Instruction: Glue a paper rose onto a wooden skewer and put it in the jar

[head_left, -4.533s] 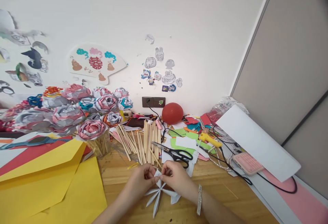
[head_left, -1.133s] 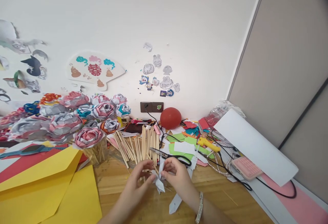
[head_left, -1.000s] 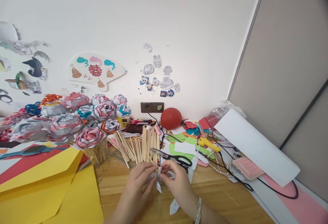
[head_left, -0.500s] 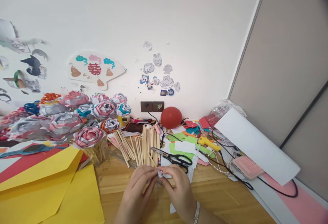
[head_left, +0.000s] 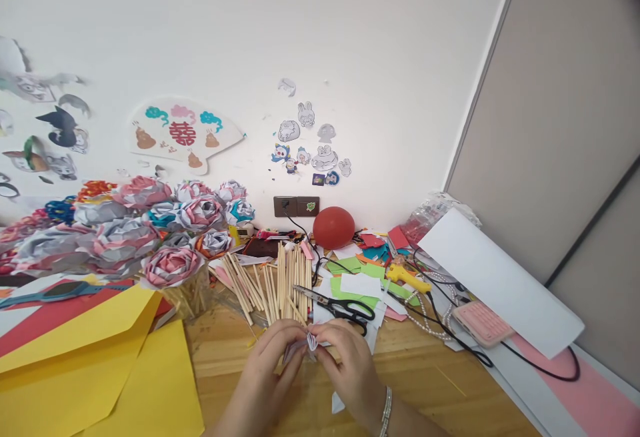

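Observation:
Between my two hands is a small piece of white folded paper (head_left: 312, 342), its layered edges facing me. My left hand (head_left: 273, 367) pinches it from the left, thumb and fingers closed. From the right, my right hand (head_left: 350, 367), with a bracelet at the wrist, grips the same paper between thumb and fingertips. Black-handled scissors (head_left: 340, 305) lie just beyond my right hand. Wooden sticks (head_left: 290, 284) are spread out in front of my fingers. A white paper scrap (head_left: 338, 402) lies beneath my right wrist.
Paper flowers (head_left: 173, 267) crowd the left, behind yellow paper sheets (head_left: 165, 384). A red balloon (head_left: 334, 227) rests against the wall. Coloured scraps (head_left: 355, 284), a yellow glue gun (head_left: 409, 278) with its cord, a pink device (head_left: 483, 324) and a white sheet (head_left: 500, 284) lie to the right.
The folded paper has turned slightly between my fingers, and more of its layers show on the left. My hands stay in nearly the same place.

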The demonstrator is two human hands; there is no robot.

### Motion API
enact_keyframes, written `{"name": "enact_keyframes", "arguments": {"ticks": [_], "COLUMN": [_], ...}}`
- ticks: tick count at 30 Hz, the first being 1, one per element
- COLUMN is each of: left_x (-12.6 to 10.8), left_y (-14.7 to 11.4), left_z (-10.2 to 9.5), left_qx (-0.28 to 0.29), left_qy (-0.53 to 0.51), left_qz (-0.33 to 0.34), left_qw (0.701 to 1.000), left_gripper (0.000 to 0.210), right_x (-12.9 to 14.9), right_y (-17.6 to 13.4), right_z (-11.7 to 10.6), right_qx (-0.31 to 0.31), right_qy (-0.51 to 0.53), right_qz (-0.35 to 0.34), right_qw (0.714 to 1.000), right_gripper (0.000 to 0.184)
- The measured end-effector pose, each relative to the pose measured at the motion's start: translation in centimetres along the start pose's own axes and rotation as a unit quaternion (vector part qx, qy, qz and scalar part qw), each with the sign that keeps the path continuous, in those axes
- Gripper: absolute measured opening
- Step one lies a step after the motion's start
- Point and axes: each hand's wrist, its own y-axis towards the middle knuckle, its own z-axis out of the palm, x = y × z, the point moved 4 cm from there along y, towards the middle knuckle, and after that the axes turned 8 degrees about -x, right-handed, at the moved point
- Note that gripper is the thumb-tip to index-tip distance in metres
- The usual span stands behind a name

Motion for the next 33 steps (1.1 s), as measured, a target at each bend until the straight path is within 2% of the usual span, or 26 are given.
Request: {"name": "enact_keyframes", "arguments": {"ticks": [3,6,12,15,18,20,23,28,30,33], "left_x": [0.4,0.7,1.4,2.3,3.5,4.1,4.4,3.8,3.7,4.1], "left_y": [0.4,0.7,0.5,0.0,-0.9,-1.4,-1.7,-1.6,-1.6,-1.9], "left_z": [0.0,-0.1,0.1,0.7,1.8,2.5,3.1,2.5,2.6,3.0], "left_qx": [0.085,0.131,0.158,0.167,0.176,0.182,0.178,0.149,0.155,0.194], "left_qy": [-0.018,-0.032,-0.082,-0.111,-0.153,-0.185,-0.167,0.006,0.005,-0.049], "left_qz": [-0.076,-0.114,-0.163,-0.236,-0.325,-0.360,-0.359,-0.287,-0.289,-0.321], "left_qw": [0.993,0.984,0.970,0.951,0.916,0.896,0.901,0.946,0.945,0.926], "left_gripper": [0.007,0.005,0.010,0.018,0.022,0.022,0.020,0.016,0.011,0.007], "right_x": [-0.2,-0.7,-1.9,-2.4,-3.0,-3.4,-4.0,-4.2,-4.1,-4.4], "right_y": [0.3,0.6,0.7,0.4,-0.2,-0.7,-1.4,-1.7,-1.7,-1.8], "right_z": [0.2,0.3,0.6,0.8,1.3,1.6,2.1,2.1,2.1,2.4], "right_qx": [0.019,0.035,0.083,0.104,0.129,0.143,0.152,0.117,0.108,0.103], "right_qy": [0.004,0.012,0.063,0.097,0.134,0.145,0.133,0.009,0.011,0.052], "right_qz": [0.011,0.065,0.216,0.293,0.373,0.401,0.422,0.393,0.390,0.408], "right_qw": [1.000,0.997,0.971,0.945,0.909,0.893,0.884,0.912,0.915,0.906], "right_gripper": [0.003,0.003,0.012,0.014,0.014,0.014,0.015,0.012,0.012,0.012]}}
